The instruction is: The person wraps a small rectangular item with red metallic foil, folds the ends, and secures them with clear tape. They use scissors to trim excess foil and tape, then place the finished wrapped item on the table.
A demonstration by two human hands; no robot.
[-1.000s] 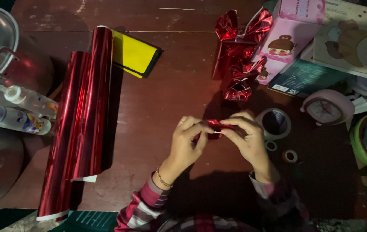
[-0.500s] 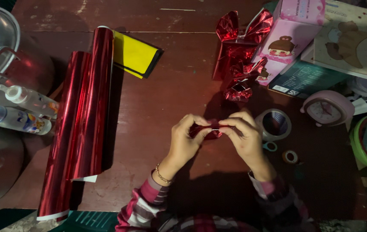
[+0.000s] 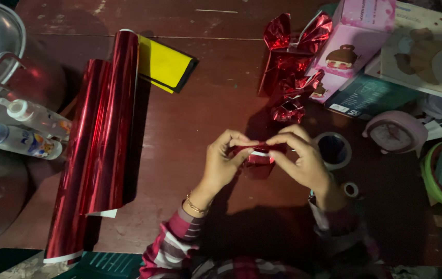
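Foil piece: a small folded piece of red foil [image 3: 256, 154], pinched between both hands just above the surface, near the middle of the view; a thin white strip shows across its middle.
Left hand: the left hand [image 3: 222, 164] is closed on the foil's left end, thumb and forefinger meeting at its 9 o'clock side; a thin bracelet sits on the wrist.
Right hand: the right hand [image 3: 302, 159] is clamped on the foil's right end from its 3 o'clock side, fingers curled over the top.
Hands together: the two sets of fingertips almost meet over the foil, which spans the short gap between them.
Tape roll: a large roll of tape [image 3: 333, 150] lies flat just beside the right hand at 3 o'clock, partly hidden by it.
Small rolls: a small tape roll [image 3: 351, 189] lies at 4 o'clock of the foil.
Foil bows: finished red foil bows [image 3: 291, 62] stand at 12 to 1 o'clock, well apart from the hands, against a pink box [image 3: 353, 39].
Foil rolls: long red foil rolls [image 3: 99, 139] lie at 9 o'clock, with a yellow sheet [image 3: 163, 64] at their upper end.
Bottles: two small bottles [image 3: 24, 129] lie at the far left edge.
Clock: a pink alarm clock [image 3: 395, 133] lies at 3 o'clock, beyond the tape.
Surface: dark reddish wooden surface [image 3: 190, 119].
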